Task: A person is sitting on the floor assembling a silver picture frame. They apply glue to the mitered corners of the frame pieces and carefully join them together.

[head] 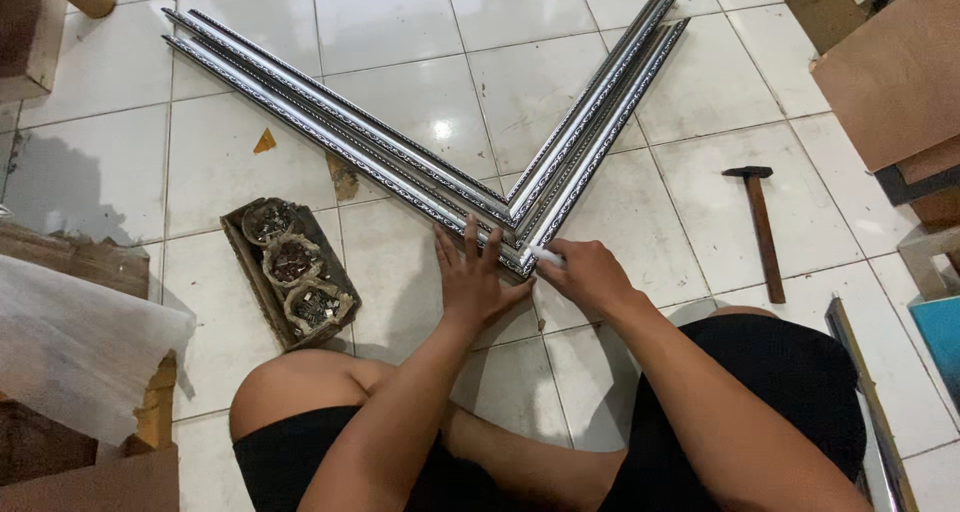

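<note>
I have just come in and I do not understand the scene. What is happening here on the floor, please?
A person sits on the white tiled floor and works at the corner where two silver frame mouldings meet in a V. The left hand lies flat, pressing on the corner. The right hand pinches a small white piece at the joint. A hammer lies untouched to the right, and a wooden tray of small metal fasteners sits to the left.
</note>
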